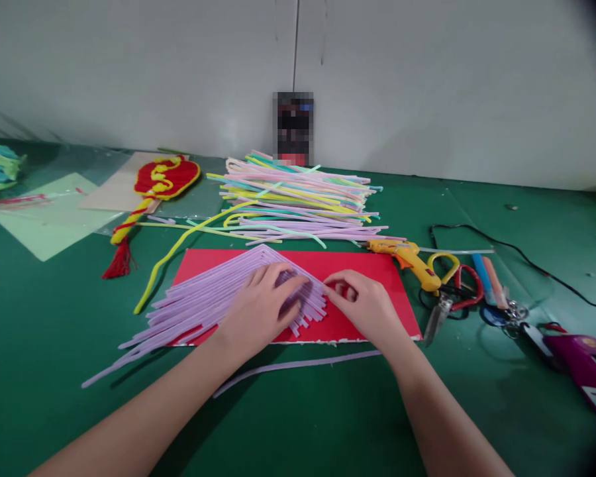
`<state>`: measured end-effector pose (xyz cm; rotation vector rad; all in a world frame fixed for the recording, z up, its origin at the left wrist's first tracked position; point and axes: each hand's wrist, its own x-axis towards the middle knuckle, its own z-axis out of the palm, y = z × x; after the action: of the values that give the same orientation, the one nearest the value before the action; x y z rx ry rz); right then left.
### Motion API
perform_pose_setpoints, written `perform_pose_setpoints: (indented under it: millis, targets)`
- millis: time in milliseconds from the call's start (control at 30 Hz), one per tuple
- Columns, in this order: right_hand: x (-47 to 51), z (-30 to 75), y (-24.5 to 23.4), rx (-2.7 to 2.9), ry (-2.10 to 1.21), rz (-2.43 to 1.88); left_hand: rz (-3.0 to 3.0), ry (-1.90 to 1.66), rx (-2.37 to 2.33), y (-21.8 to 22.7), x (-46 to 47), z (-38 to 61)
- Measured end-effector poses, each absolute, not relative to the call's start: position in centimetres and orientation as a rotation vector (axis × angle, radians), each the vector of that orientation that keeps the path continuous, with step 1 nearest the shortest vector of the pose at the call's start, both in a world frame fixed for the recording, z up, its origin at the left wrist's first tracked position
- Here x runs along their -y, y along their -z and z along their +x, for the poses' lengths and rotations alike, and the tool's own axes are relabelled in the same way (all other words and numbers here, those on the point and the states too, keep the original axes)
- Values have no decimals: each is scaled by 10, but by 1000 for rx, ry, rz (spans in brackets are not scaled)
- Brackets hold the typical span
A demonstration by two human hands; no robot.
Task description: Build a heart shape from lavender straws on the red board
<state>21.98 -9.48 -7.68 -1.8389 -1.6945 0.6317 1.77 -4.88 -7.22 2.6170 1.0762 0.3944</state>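
Observation:
Purple pipe cleaners point(208, 295), bent into nested V shapes, lie side by side on a red board point(372, 298), their point at its far edge. My left hand point(265, 298) rests across them, palm down, fingers spread and thumb apart, covering part of the bends. At the right edge of the layer, my right hand point(357, 298) pinches a purple pipe cleaner between thumb and forefinger; its other fingers curl under. One loose purple pipe cleaner point(298, 364) lies in front of the board, passing near my right wrist.
Behind the board is a pile of coloured pipe cleaners point(298, 199). A yellow glue gun point(402, 258), scissors point(447, 298) and a purple tool point(576, 364) lie rightward. A red-and-yellow fan-shaped craft point(166, 179) and a yellow pipe cleaner point(166, 265) lie leftward.

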Motion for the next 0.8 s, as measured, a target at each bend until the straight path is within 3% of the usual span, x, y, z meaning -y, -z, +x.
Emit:
perform_pose_setpoints:
  millis: [800]
  targets:
    - [95,220,79,1613,-634,-1841,2680,-584,-845,80,49,15]
